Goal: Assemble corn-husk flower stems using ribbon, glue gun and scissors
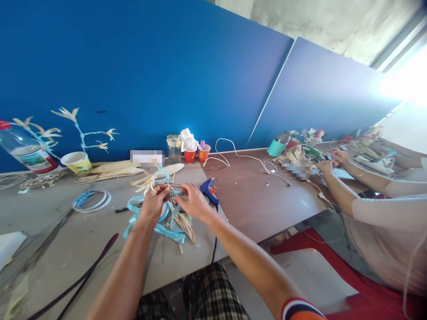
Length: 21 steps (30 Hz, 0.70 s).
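My left hand point(155, 203) is closed in a pinch on a flower stem point(163, 172) wrapped in light blue, with pale dried-husk petals point(147, 182) beside it. To its right, my right hand point(194, 201) has its fingers bent together on a light blue ribbon point(175, 192) close to the stem; its fingertips are partly hidden. Under both hands lies a loose heap of shiny blue ribbon point(170, 233) with crumpled dried husk point(185, 224). A blue glue gun point(209, 192) rests just right of my right hand.
Along the blue partition point(150, 66) stand a large bottle point(31, 153), a yellow cup point(76, 162) with a branch of husk flowers point(82, 133), a glass jar point(174, 149) and red paper cups point(190, 155). Ribbon rolls point(91, 201) lie left. A co-worker's hands point(325, 166) work at right.
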Motion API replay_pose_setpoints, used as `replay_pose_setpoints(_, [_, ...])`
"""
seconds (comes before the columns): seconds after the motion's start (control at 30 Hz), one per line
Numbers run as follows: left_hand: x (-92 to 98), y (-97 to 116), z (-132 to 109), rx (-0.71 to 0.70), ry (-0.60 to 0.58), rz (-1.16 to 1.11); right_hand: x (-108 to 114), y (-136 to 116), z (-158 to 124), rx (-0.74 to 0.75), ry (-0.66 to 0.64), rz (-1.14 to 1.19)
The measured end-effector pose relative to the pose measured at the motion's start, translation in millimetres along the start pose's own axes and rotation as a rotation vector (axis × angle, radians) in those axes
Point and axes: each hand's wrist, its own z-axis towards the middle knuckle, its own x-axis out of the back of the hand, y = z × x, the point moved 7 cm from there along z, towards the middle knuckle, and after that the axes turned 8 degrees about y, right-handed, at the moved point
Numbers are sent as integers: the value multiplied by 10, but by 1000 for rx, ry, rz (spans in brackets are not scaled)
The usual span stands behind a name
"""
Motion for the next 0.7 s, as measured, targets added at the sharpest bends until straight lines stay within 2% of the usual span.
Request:
replay_pose_setpoints(0.07, [5, -5, 2, -1, -1, 6, -110, -43, 17, -13, 26, 8])
replay_pose_setpoints(0.17, [18, -5, 3, -4, 6, 6, -175, -52, 68, -35, -2, -9])
replay_pose_setpoints(0.33, [6, -65, 14, 19, -14, -5, -108, -80, 145, 34, -38, -189])
replay_pose_setpoints(0.43, [10, -83, 21, 18, -1, -14, -97, 1, 162, 32, -113, -253])
replay_pose_setpoints(0.5, [13, -77, 18, 16, 14, -12, -23, 110, 170, 5, -121, -263])
replay_pose_setpoints(0.6, [15, -71, 9, 21, 31, 13, 246, 328, 178, -69, -38, -326])
replay_pose_setpoints(0.7, [20, -72, 10, 5, 40, 50, 491, 552, 143, -150, -73, -489])
